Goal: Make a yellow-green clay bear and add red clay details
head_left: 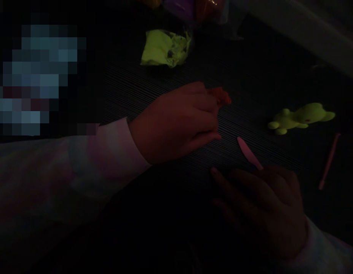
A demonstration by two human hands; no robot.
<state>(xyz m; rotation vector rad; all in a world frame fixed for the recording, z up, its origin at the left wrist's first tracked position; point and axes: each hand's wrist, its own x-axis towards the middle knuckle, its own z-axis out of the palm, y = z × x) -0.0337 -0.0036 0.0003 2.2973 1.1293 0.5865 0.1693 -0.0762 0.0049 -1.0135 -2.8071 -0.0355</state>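
In the dim head view, my left hand (179, 121) is closed, back of the hand up, with a lump of orange-red modelling clay (220, 96) poking out past its fingers. My right hand (267, 205) is lower right, its index finger stretched out to the left and the thumb apart below. A pink plastic modelling knife (248, 151) shows just beyond its knuckles; the near end is hidden behind the hand, and no grip on it is visible. To the right of my hands lies a yellow-green clay animal figure (302, 117) with small rounded limbs.
An opened clear packet of yellow-green clay (163, 48) lies beyond my left hand. Farther back are packets of purple clay (180, 8) and reddish clay (207, 9). A thin pink modelling tool (329, 161) rests at the right on the dark ridged tabletop (127, 80). The upper left is pixelated.
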